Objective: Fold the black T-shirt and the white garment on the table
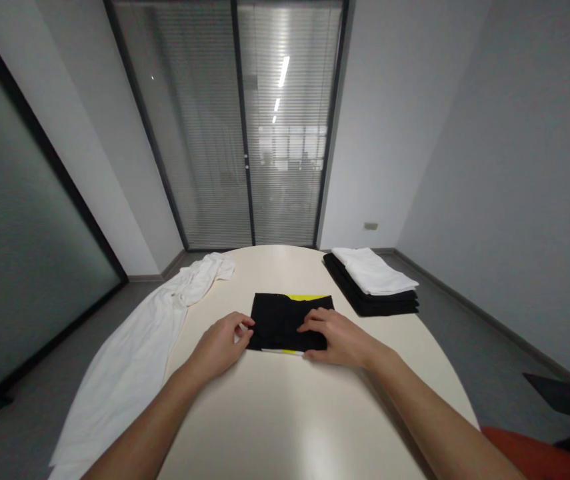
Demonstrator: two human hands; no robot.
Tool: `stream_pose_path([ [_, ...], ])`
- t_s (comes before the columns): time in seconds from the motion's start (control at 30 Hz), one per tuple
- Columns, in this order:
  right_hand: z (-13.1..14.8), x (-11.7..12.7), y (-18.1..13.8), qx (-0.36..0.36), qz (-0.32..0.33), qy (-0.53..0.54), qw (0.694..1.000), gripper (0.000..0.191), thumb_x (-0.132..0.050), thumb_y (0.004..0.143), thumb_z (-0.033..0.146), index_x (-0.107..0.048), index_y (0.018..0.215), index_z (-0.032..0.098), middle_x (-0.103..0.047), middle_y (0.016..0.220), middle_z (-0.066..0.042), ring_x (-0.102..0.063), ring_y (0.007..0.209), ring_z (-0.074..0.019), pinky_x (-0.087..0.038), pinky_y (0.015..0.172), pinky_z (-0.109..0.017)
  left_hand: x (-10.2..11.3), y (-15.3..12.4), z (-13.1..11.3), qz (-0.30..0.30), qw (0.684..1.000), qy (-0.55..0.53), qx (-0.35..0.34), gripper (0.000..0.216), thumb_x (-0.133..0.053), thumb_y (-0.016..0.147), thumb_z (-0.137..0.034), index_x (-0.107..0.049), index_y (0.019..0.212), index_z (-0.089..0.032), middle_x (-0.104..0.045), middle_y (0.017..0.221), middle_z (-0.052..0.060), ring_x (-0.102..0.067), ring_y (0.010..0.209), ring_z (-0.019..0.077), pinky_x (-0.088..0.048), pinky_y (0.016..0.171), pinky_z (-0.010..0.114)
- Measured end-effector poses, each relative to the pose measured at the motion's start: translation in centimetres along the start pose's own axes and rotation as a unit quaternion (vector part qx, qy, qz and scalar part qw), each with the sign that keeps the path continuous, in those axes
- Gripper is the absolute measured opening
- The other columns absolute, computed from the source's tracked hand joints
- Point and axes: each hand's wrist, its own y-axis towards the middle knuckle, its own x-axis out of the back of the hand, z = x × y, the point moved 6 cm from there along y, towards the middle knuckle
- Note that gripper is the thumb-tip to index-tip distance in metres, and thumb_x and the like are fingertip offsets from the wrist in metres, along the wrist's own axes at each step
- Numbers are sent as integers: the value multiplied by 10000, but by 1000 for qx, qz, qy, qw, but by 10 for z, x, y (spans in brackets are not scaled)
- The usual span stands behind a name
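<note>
A folded black garment lies flat on the table in front of me, with yellow showing at its far edge and a strip of yellow and white along its near edge. At its left side my left hand has thumb and fingertips drawn together on the edge of the cloth. My right hand rests on the right part of the garment, its bent fingers on top and the thumb apart at the near edge. Its palm covers the near right corner.
The pale round-ended table carries a loose white garment hanging over its left side. At the back right stands a stack of folded black garments with a folded white garment on top. Something red is at lower right.
</note>
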Motion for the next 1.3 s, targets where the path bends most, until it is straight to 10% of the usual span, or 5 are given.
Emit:
stream_pose_path([
  [0.57,9,-4,2,-5,16,-7,1000,296,-652,814,234,-678,1109,227,-649,1117,-57,-623,1049,-221,-484,893,-306,-16,0,8,78,989,-123,32,301,-600,817,-306,-679,1072,-167,-675,807,27,-618,727,175,-442,662,266],
  [0.77,-21,12,-9,-46,24,-28,998,286,-570,693,82,-674,922,218,-662,977,-36,-622,931,-203,-461,795,-284,-32,-17,-29,227,951,-208,-8,315,-618,853,-372,-681,1093,-178,-695,871,30,-609,736,149,-427,627,236],
  [1.0,9,20,-5,-21,-33,-2,999,189,-655,780,232,-634,967,210,-647,971,-56,-591,928,-232,-431,867,-369,-8,1,0,-60,998,-13,14,198,-584,890,-287,-620,1070,-212,-683,956,30,-619,815,177,-448,743,293],
  [1.17,46,-1,6,43,-1,-2,999,437,-785,736,411,-645,1109,233,-648,1116,-72,-585,1061,-273,-418,923,-399,-23,7,12,-82,996,-15,-7,383,-650,877,-294,-555,1236,-202,-680,1103,57,-614,991,215,-468,880,335],
  [1.3,41,-12,9,37,20,39,998,187,-671,850,298,-694,1020,223,-681,990,-50,-619,960,-220,-451,828,-322,-30,10,9,-87,996,13,-14,351,-638,893,-268,-575,1228,-183,-694,1052,63,-603,1008,242,-461,882,360],
])
